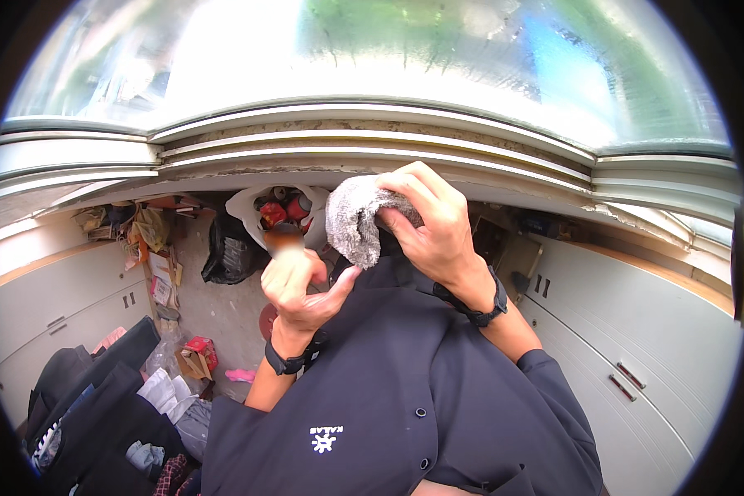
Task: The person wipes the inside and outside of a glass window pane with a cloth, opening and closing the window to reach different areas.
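A folded grey terry cloth (353,217) hangs in front of me below the window track, pinched between the thumb and fingers of my right hand (434,226). My left hand (301,291) is lower and to the left. Its thumb reaches out to the cloth's lower end and seems to touch it, while its fingers are bent away from the thumb with nothing visible between them. Above both hands runs the white sliding window frame (372,113), its sill track (322,141) stained with dirt. The window glass (409,43) looks wet and streaked.
Below the sill stand a white bag (242,208) with cans in it and a black plastic bag (226,248). White cabinets (645,322) line the right side, with more cabinets (56,297) at left. Piled clothes (111,409) and a red box (201,353) lie lower left.
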